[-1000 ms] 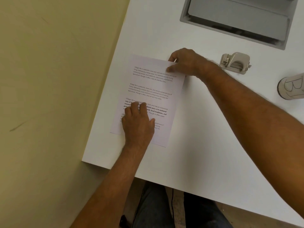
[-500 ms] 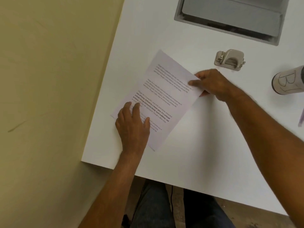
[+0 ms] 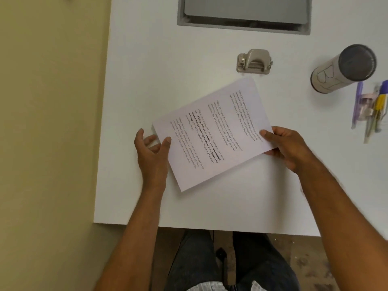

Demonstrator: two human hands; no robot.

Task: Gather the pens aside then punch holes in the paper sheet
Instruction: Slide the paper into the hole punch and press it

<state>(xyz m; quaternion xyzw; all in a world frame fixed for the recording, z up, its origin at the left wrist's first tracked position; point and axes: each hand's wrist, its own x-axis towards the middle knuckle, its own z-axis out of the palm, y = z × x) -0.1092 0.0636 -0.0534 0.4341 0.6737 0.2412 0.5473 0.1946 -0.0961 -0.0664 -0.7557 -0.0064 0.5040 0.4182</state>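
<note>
Paper sheet sits skewed at the middle of the white counter, printed side up. Right hand has its grip clamped on the sheet's right corner, thumb on top. Left hand is at the left edge, fingers spread apart, thumb tip touching the paper. Hole punch waits just beyond the sheet. Pens lie bunched at the far right beside a labelled cylinder

Soft, even light with faint shadows under the paper sheet; motion blur smears the pens far right of the grip.
</note>
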